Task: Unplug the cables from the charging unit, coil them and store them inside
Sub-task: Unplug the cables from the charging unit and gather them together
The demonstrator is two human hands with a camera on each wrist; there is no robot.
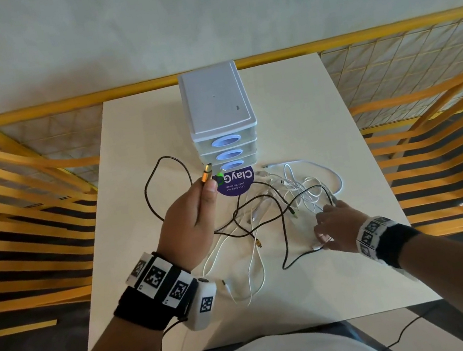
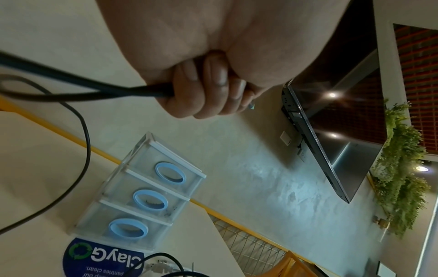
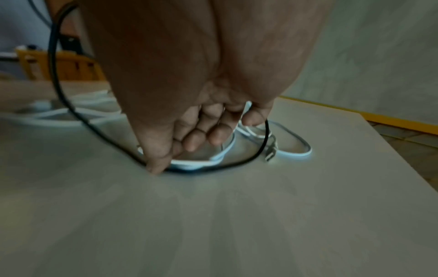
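So it's early days, I'd say: nothing coiled, all three drawers of the drawer unit (image 1: 224, 133) closed just past the left hand (image 1: 190, 213). That fist is wrapped round the black cable (image 1: 161, 169), its orange plug (image 1: 206, 173) poking above the thumb. Right hand (image 1: 337, 223) reaches with loose, spread fingers onto the cable tangle (image 1: 289, 196); can't tell if it's pinching anything

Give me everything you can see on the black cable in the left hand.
The black cable is thin and round, ending in an orange connector with a metal tip. The left hand holds it raised in a closed grip, connector sticking up. It loops left, then trails down into the tangle of white cables on the white table.
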